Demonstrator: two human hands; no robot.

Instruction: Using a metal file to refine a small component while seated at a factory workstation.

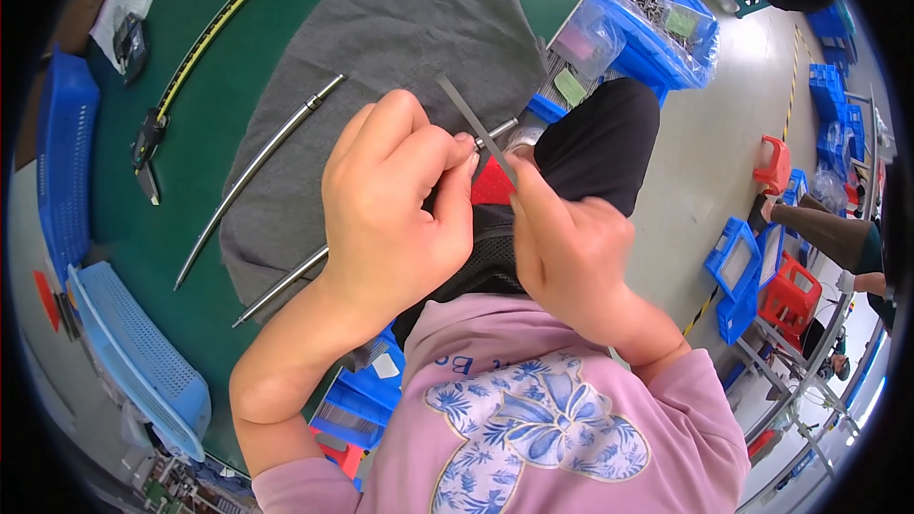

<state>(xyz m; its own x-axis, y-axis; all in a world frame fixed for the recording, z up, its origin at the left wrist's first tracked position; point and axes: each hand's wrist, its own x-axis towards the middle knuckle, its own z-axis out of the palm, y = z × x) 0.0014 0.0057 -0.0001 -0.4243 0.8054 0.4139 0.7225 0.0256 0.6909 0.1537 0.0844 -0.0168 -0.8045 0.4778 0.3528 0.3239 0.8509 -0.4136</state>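
Note:
My left hand (395,195) is closed round a slim metal rod (286,284). One end of the rod sticks out past my fingertips, and the other end runs down to the left behind my wrist. In my right hand (571,252) I grip a thin flat file (473,124), pinched at its lower end. The file slants up and to the left and crosses the rod near its tip; whether they touch I cannot tell. A second metal rod (249,178), with a stepped upper end, lies on the grey cloth (405,24) left of my left hand.
The green table (124,219) carries a long caliper (148,143), a dark blue basket (67,167) and a light blue basket (143,357). Right of the cloth stands a blue bin (700,48) of small metal parts. Red stools (790,290) and other people are farther right.

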